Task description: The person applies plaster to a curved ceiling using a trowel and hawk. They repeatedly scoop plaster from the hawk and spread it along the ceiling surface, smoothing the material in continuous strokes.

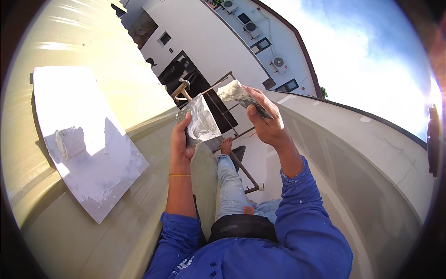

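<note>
My left hand (182, 137) grips a square metal plate (203, 122) smeared with pale paste. Just to its right, my right hand (267, 121) holds a wide metal scraper (251, 103) with a thick lump of cream paste (230, 93) along its edge. A small gap separates the two tools. Behind the plate, a claw hammer (184, 83) shows near a metal frame. On the left lies a large pale board (111, 172) with a block of grey-white material (69, 143) on it.
A metal scaffold frame (251, 174) stands below, with my bare foot (226, 145) at it. A pale yellow corrugated surface (79, 32) rises on the left. A curved grey wall (371, 158) runs along the right. A white building (213, 37) with air-conditioning units (278, 63) is beyond.
</note>
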Available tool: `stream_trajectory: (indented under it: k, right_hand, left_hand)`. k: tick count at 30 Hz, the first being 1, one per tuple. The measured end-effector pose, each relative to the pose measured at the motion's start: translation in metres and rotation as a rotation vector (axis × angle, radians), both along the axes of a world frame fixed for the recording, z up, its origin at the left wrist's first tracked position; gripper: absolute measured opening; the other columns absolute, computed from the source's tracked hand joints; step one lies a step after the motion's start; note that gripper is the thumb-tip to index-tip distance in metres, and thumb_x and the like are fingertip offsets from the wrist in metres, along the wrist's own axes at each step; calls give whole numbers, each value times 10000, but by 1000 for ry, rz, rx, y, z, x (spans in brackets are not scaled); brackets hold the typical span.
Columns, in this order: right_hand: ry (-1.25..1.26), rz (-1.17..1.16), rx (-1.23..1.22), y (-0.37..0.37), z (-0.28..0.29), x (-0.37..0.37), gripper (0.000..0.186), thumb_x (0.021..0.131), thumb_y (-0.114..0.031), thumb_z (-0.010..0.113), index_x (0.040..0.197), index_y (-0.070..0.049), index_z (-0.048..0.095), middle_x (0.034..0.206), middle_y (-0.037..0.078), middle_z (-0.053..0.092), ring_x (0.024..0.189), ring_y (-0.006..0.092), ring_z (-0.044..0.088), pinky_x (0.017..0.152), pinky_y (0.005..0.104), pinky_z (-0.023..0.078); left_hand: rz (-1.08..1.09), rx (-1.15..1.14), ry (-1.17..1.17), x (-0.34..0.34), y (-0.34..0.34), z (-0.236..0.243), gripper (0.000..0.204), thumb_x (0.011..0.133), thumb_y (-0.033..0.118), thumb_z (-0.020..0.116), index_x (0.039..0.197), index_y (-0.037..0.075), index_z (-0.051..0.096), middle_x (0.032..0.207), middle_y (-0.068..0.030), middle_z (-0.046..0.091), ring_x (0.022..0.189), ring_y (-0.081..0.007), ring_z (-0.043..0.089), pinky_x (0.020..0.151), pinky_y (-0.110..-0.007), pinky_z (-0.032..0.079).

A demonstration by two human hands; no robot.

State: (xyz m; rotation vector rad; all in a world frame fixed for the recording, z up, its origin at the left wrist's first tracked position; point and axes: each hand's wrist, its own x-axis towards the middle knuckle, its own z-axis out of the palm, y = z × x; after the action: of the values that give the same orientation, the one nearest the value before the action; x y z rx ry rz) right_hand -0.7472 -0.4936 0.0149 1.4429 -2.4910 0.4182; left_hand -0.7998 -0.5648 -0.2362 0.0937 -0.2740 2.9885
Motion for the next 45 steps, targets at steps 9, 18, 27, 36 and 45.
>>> stream_trajectory:
  k: [9, 18, 27, 36, 45]
  right_hand:
    - [313, 268, 329, 38, -10, 30, 794, 681, -120, 811, 1374, -412, 558, 1465, 28, 478, 1327, 343, 464, 1078, 501, 441]
    - [314, -120, 496, 34, -17, 5, 840, 680, -82, 786, 1419, -394, 537, 1442, 21, 478, 1307, 328, 468, 1070, 476, 474]
    - [58, -148, 390, -57, -15, -26, 638, 877, 58, 513, 1443, -237, 536, 1378, 35, 574, 1273, 295, 533, 1047, 425, 489]
    - [-145, 475, 395, -191, -196, -36, 593, 890, 19, 616, 1399, -282, 569, 1380, -5, 573, 1244, 237, 556, 1034, 373, 528]
    - [-332, 442, 495, -167, -227, -45, 620, 865, 56, 616, 1374, -296, 590, 1365, 1, 599, 1251, 240, 558, 1097, 408, 438]
  left_hand:
    - [-45, 73, 232, 60, -27, 85, 299, 989, 173, 615, 1226, -7, 586, 1115, -130, 688, 949, -221, 715, 815, -362, 613]
    - [64, 0, 141, 54, -49, 70, 323, 977, 181, 641, 1232, -7, 576, 1099, -131, 686, 940, -225, 712, 808, -365, 609]
    - [264, -287, -264, 12, -10, 25, 251, 1006, 204, 621, 1171, 15, 617, 1021, -53, 679, 873, -137, 643, 779, -311, 527]
    - [306, -461, -130, 5, 38, -14, 207, 990, 294, 669, 975, 92, 628, 846, 14, 611, 688, -53, 504, 570, -243, 452]
    - [242, -402, -117, -5, 64, -23, 164, 985, 208, 654, 1024, 49, 652, 827, 25, 639, 666, -71, 549, 597, -283, 479]
